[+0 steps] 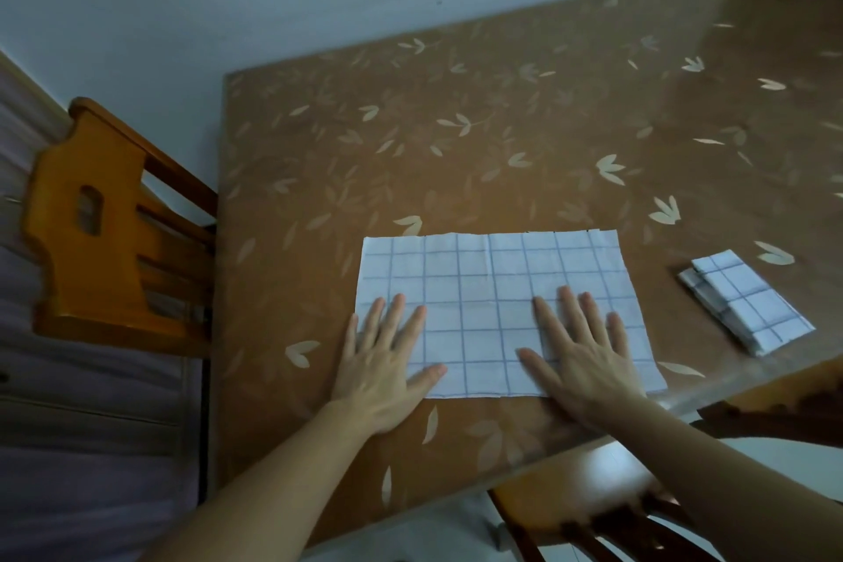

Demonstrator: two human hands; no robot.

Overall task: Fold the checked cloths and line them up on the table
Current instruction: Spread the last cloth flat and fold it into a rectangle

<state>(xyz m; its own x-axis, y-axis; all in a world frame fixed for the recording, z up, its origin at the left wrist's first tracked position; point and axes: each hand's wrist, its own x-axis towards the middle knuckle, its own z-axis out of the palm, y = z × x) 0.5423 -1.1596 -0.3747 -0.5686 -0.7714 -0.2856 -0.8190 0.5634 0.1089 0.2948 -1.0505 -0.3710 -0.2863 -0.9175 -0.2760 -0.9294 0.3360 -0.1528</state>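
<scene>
A white cloth with a blue checked grid (488, 278) lies spread flat on the brown leaf-patterned table (410, 141), close to the near edge. My left hand (385, 361) presses flat on its near left corner, fingers straight and spread. My right hand (581, 351) lies flat on the cloth's near right part, fingers straight as well. A second checked cloth (743, 301) sits folded into a small stack at the table's right edge, apart from both hands.
An orange wooden chair (105, 233) stands against the table's left side. Another wooden chair (606, 502) sits below the near edge. A pale wall runs behind the table. The table's far half shows bare patterned surface.
</scene>
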